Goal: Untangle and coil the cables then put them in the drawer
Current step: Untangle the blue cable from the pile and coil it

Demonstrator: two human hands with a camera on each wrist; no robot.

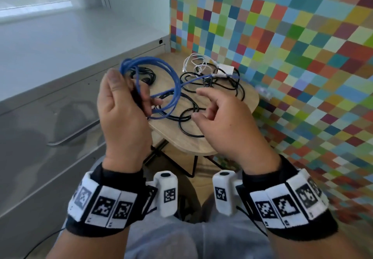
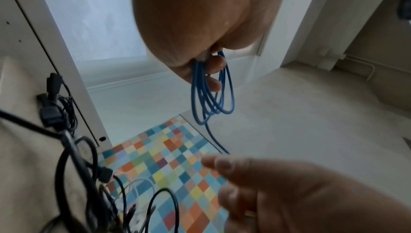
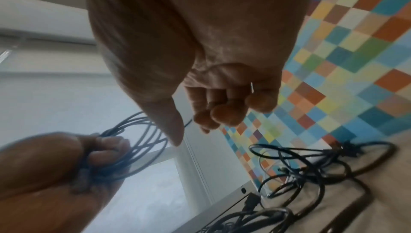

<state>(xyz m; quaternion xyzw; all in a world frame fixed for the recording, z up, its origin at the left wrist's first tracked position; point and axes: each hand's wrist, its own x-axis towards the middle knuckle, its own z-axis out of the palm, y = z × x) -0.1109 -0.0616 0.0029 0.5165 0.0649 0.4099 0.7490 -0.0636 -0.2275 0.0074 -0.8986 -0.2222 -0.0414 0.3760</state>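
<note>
Gripping several loops of the blue cable (image 1: pixel 169 77) between thumb and curled fingers, the left hand (image 1: pixel 121 105) holds the coil up above the near left corner of the small wooden table (image 1: pixel 232 139), the loops standing roughly upright. One strand of the blue cable runs on from the coil toward the far right side of the table, where it disappears into the heap. The right hand (image 1: pixel 224 117) hovers just beside the coil with its fingers loosely bent and spread, thumb apart; it holds nothing and touches no cable. Beneath both hands the black cables (image 1: pixel 201 117) sprawl in tangled loops across the tabletop, and the white cable (image 1: pixel 193 63) with a white adapter (image 1: pixel 226 70) lies near the far edge. A grey drawer unit (image 1: pixel 50 117) with a long handle stands just beside the table's left edge, and a wall of coloured squares (image 1: pixel 292 46) rises behind it.
</note>
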